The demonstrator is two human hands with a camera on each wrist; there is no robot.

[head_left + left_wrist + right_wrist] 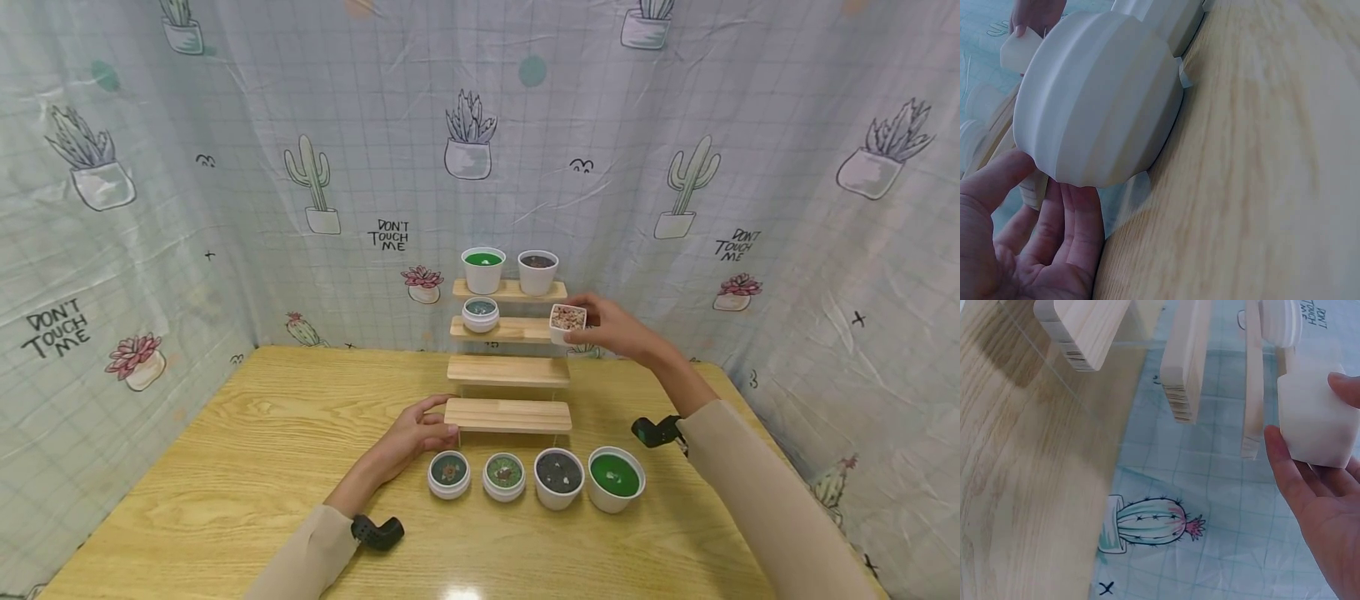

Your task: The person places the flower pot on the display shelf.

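Note:
My right hand (618, 329) grips a small square white pot (566, 337) filled with pale and brown bits, at the right end of the second board from the top. In the right wrist view the thumb and fingers hold the pot (1316, 419) by its sides. My left hand (412, 435) holds the left end of the lowest board of a four-step wooden display stand (508, 414), thumb in front and fingers behind. The left wrist view shows these fingers (1079, 219) around the board's end, partly hidden by a ribbed white pot (1100, 100).
A green-topped pot (483, 279) and a dark-topped pot (537, 279) stand on the top board, a low round pot (480, 321) one step below. In front of the stand are several white pots, including a dark one (558, 492) and a green one (615, 492). A printed curtain (360, 108) hangs behind.

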